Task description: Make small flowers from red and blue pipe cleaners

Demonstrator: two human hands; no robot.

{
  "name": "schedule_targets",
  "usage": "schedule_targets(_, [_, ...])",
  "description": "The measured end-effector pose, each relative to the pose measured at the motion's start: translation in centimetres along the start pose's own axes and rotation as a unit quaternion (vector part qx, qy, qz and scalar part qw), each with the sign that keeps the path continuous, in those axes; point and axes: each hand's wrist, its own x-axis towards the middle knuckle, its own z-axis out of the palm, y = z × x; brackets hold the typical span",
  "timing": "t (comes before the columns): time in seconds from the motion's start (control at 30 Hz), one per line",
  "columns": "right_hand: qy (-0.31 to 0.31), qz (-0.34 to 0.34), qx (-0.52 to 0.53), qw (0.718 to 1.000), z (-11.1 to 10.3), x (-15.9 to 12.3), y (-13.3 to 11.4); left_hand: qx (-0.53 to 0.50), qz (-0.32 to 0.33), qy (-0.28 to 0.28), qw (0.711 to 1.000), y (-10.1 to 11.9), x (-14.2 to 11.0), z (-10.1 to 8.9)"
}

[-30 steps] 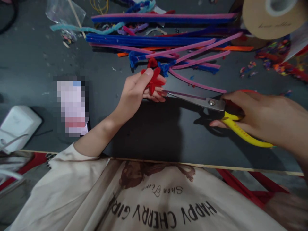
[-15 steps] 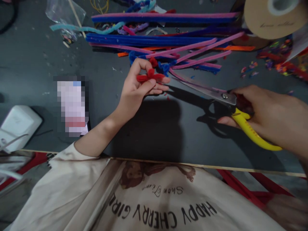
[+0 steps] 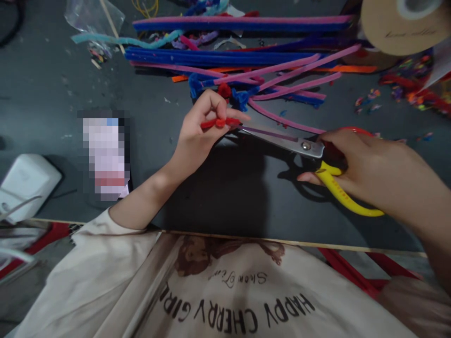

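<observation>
Left hand [image 3: 201,126] mostly closed, pinching a red fuzzy piece [image 3: 220,123] between thumb and fingers. Right hand [image 3: 366,162] curled around yellow-handled scissors [image 3: 305,146], tips at the piece's right end, contact unclear. Beyond the hands: pink stems [image 3: 275,70], blue stems [image 3: 225,57]. Spool [image 3: 398,34] beyond right hand. Pixelated phone [image 3: 105,157] left of left hand, white box [image 3: 30,183] farther left.

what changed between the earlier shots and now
The yellow-handled scissors in the right hand drew back right, then returned left toward the red pipe-cleaner piece, which the left hand has turned. Neither was let go. The phone and blue pipe cleaners stayed put.
</observation>
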Motion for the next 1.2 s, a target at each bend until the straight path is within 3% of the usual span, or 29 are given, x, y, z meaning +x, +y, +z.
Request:
schedule_targets(0.27, [0.003, -0.017, 0.006, 1.000, -0.02, 0.02, 0.29, -0.007, 0.006, -0.006, 1.000, 0.23, -0.11, -0.10])
schedule_targets(0.5, [0.002, -0.021, 0.028, 0.999, 0.02, -0.09, 0.54, -0.042, 0.028, -0.046, 0.998, 0.57, -0.22, -0.09])
schedule_targets(0.73, [-0.023, -0.001, 0.037, 0.999, 0.23, -0.15, 0.58, -0.025, 0.014, -0.029, 0.999, 0.63, -0.29, -0.04])
schedule_targets(0.9, [-0.046, 0.006, 0.046, 0.998, 0.38, -0.24, 0.61, -0.042, 0.031, -0.056, 0.997, 0.53, -0.25, -0.21])
schedule_targets(1.2, [-0.005, 0.010, 0.061, 0.998, 0.29, -0.36, 0.99, -0.045, -0.024, -0.037, 0.998, 0.50, -0.34, -0.24])
